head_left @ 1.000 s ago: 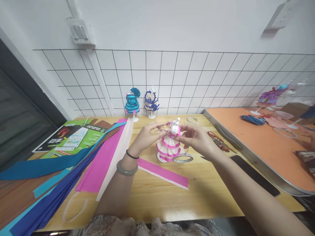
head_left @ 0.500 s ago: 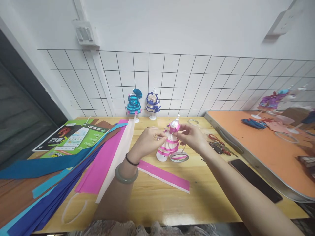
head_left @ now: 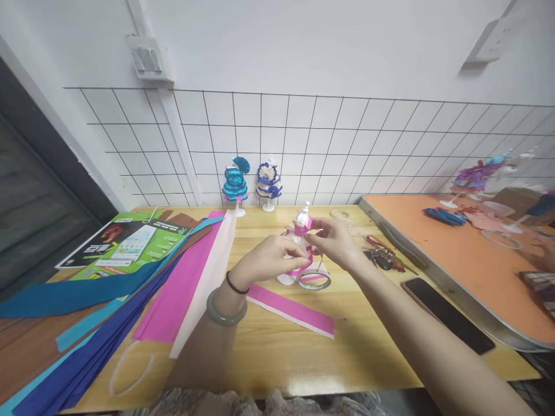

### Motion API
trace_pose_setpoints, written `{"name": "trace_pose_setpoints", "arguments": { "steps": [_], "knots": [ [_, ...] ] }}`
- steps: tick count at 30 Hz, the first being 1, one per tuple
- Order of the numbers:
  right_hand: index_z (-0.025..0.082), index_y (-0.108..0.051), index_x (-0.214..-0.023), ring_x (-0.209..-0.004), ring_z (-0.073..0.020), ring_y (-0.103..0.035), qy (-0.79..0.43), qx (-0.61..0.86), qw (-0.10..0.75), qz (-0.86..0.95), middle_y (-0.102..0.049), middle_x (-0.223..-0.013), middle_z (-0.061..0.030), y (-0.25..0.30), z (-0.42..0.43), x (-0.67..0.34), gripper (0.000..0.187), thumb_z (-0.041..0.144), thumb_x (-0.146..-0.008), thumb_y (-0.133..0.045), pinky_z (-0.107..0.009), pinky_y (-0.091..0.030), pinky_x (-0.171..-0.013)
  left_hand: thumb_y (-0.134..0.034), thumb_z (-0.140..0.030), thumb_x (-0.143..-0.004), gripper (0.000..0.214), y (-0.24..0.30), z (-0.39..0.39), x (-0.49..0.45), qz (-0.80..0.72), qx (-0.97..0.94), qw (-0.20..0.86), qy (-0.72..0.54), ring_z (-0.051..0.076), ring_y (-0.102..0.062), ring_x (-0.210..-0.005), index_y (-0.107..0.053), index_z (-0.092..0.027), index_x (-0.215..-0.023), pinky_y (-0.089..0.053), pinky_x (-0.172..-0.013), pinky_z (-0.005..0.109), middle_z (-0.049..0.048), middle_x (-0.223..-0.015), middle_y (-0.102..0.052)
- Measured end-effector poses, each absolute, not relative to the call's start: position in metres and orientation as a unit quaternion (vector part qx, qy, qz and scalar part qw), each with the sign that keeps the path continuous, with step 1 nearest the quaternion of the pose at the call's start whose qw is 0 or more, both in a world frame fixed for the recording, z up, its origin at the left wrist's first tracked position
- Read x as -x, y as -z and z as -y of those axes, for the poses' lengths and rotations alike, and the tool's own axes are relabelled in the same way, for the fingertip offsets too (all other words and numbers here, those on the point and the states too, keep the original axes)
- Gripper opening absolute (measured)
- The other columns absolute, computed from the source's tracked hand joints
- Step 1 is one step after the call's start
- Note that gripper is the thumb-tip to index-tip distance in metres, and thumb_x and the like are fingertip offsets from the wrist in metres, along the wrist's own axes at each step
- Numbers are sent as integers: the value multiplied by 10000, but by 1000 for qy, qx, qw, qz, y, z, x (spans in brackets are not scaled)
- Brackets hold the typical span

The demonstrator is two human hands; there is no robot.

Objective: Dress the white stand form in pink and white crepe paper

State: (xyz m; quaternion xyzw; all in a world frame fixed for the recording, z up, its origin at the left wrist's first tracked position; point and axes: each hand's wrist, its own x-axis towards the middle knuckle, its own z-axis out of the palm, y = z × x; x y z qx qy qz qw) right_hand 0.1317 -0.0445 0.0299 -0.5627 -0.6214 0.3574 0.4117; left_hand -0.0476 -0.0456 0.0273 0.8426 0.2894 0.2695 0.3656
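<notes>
A small white dress form (head_left: 303, 218), dressed in white and pink crepe paper, stands upright between my hands. My right hand (head_left: 336, 238) is closed, its thumb and fingers at the right side of the pink bodice. In front of the skirt my left hand (head_left: 271, 257) has its fingertips pinched together; whatever they hold is too small to make out. Much of the skirt is behind that hand. A tape roll (head_left: 314, 287) leans by the form's base, with a strip rising from it toward my right hand. Nearer me lies a pink and white paper strip (head_left: 290, 312).
Two finished-looking dress forms, one teal (head_left: 235, 186) and one blue and cream (head_left: 269, 182), stand by the wall. Crepe paper strips (head_left: 182, 289) and leaflets cover the left. Keys (head_left: 384, 259), a phone (head_left: 448, 315) and an orange table (head_left: 437, 254) are right.
My left hand has moved right and slightly down, across the front of the skirt. The dress form's top has shifted a little left. My right hand stays at the bodice.
</notes>
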Motion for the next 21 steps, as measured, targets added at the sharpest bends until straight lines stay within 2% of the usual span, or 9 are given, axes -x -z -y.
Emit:
{"name": "trace_pose_setpoints", "arguments": {
  "steps": [2, 6, 8, 10, 12, 16, 19, 21],
  "knots": [
    [144, -625, -1018, -506, -109, -582, -355, 569, 407, 620, -676, -863, -56, -32, 46, -131, 320, 209, -705, -610, -234, -496, -452, -499, -429, -823, 374, -26, 39, 52, -285, -824, 408, -271, 126, -550, -613, -675, -145, -654, -404, -583, 238, 28, -638, -645],
    [154, -626, -1036, -507, -115, -583, -356, 571, 398, 624, -670, -793, -41, -34, 49, -130, 330, 195, -710, -600, -234, -492, -445, -336, -505, -881, 557, -16, 17, 61, -330, -736, 461, -371, 138, -584, -665, -660, -119, -643, -443, -660, 260, 79, -673, -664],
    [160, -630, -1033, -497, -119, -576, -359, 568, 395, 626, -660, -728, -28, -34, 49, -129, 325, 201, -712, -601, -234, -486, -434, -383, -491, -868, 484, -8, 8, 61, -339, -710, 465, -405, 134, -584, -654, -639, -118, -697, -450, -652, 261, 72, -673, -653],
    [160, -631, -1031, -496, -122, -571, -361, 568, 397, 625, -650, -693, -22, -33, 49, -129, 324, 204, -712, -602, -238, -490, -432, -551, -427, -793, 313, -2, 3, 58, -356, -703, 431, -440, 140, -591, -688, -624, -129, -855, -463, -662, 269, 51, -726, -646],
    [158, -626, -1042, -503, -126, -576, -365, 567, 402, 619, -653, -699, -24, -32, 49, -129, 336, 198, -709, -603, -244, -499, -438, -646, -349, -723, 346, 2, 2, 53, -373, -714, 363, -467, 163, -600, -807, -597, -156, -1007, -472, -739, 299, 59, -869, -647],
    [150, -615, -1073, -507, -131, -588, -363, 573, 396, 619, -650, -687, -24, -33, 51, -128, 364, 188, -712, -598, -248, -502, -442, -625, -269, -741, 473, 0, 8, 47, -355, -770, 260, -463, 204, -511, -1126, -525, -214, -1201, -380, -985, 369, 78, -1179, -582],
    [146, -611, -1085, -519, -136, -598, -360, 574, 393, 622, -650, -682, -26, -34, 52, -128, 366, 192, -722, -594, -252, -511, -459, -581, -245, -774, 457, -2, 12, 46, -348, -794, 259, -427, 200, -548, -1087, -520, -207, -1226, -402, -973, 372, 78, -1147, -613],
    [148, -615, -1078, -531, -139, -602, -358, 573, 394, 623, -651, -684, -27, -35, 53, -128, 357, 195, -725, -593, -253, -515, -465, -558, -242, -790, 369, -2, 12, 47, -351, -799, 272, -406, 201, -589, -1013, -581, -198, -1156, -441, -925, 369, 74, -1075, -653]
  ]
}}
